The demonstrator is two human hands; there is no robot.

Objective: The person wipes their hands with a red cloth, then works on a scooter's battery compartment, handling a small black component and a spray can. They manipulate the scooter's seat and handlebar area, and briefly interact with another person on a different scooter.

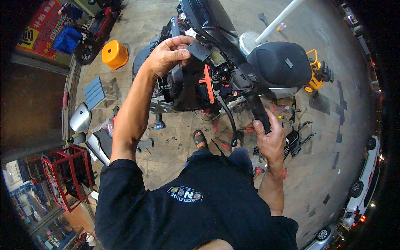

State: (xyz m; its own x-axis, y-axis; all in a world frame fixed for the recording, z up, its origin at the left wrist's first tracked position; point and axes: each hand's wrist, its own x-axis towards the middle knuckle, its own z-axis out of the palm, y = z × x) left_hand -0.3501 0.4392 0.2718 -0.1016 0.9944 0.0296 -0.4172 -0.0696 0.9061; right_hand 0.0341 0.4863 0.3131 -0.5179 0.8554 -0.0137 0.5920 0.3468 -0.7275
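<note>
Pale paved ground, scattered with tools and loose parts, spreads beneath one dark two-wheeled vehicle (214, 25) whose inner parts lie exposed. Two bare hands work at it. Between thumb and fingers, the left hand (171, 56) pinches one small, flat, dark rectangular plate (200, 51), held up above the open middle of the vehicle. Fingers curled round, the right hand (271, 137) grasps the near end of one thick black tube-shaped handle (259, 109), which slants down from the vehicle's right part. Below the plate, one orange-red metal bar (208, 83) stands out among the dark workings. One bulky, rounded black seat-like piece (277, 64) sits to the right, just beside one white pole (280, 21).

To the left stand one orange plastic stool (114, 55), one blue-grey slatted panel (94, 92), one silver curved panel (80, 117) and one red metal frame rack (66, 177). One blue-and-black power tool (159, 121) rests on the ground near the vehicle. One yellow wheeled machine (316, 75) stands beyond the seat-like piece. At the far right, two parked cars show: one white (364, 179), the other partly cut off by the lower edge.
</note>
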